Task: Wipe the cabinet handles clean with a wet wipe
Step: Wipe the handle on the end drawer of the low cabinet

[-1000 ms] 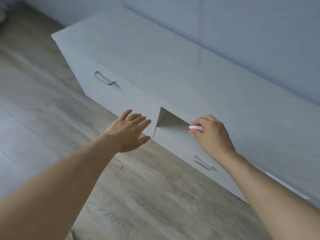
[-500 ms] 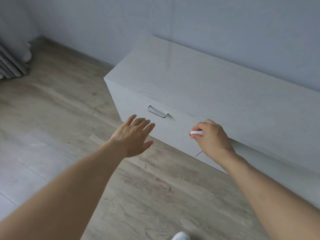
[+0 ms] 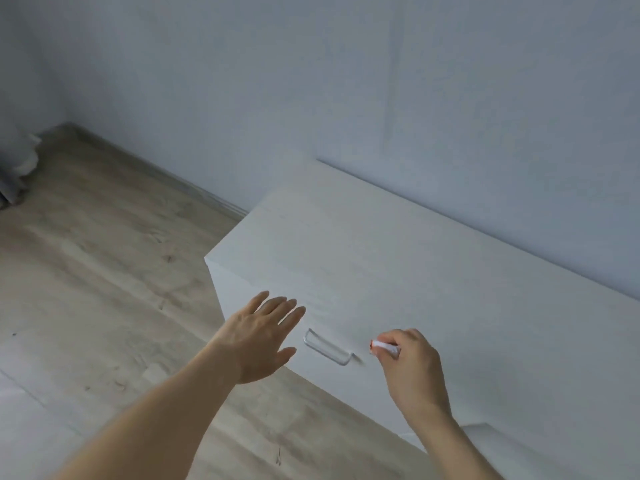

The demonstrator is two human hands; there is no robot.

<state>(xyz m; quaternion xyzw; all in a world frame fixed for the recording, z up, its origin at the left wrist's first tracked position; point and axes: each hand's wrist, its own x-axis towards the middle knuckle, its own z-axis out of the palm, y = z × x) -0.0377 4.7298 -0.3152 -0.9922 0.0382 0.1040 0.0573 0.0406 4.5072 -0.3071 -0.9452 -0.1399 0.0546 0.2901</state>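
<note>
White wipe (image 3: 385, 348), bunched small, sat pinched between the thumb and curled fingers of my right hand (image 3: 412, 370), just to the right of the metal handle (image 3: 327, 348) on the pale cabinet (image 3: 398, 265) front. My left hand (image 3: 259, 337) hovered just left of that handle, fingers straight, holding nothing, over the wooden floor (image 3: 104, 271).

Right hand (image 3: 410, 367) and wipe (image 3: 385, 348) nearer handle (image 3: 325, 348)

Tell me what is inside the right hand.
The right hand pinches a rolled white wet wipe; only its end shows, beside the cabinet handle. The rest is covered by that hand.
</note>
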